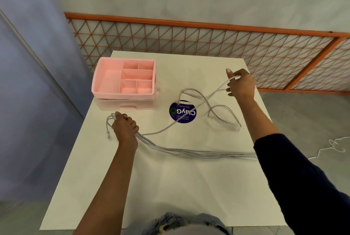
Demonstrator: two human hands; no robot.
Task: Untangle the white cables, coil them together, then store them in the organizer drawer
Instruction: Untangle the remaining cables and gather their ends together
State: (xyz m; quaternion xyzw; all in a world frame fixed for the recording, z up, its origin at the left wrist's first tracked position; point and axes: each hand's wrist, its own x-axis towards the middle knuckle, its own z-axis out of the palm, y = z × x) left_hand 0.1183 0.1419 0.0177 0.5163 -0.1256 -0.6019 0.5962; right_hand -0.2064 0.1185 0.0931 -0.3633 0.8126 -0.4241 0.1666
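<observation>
The left hand, left of centre in the frame, is clenched around a bundle of thin white cables, short ends poking out past the fist. The bundle trails along the white square table toward the right edge. The right hand, at upper right, is raised above the table and pinches a single cable strand; loose loops sag beneath it beside a round purple sticker. In the upper left of the table sits the pink plastic organizer drawer, divided into compartments. An orange wire-mesh fence stands behind the table.
</observation>
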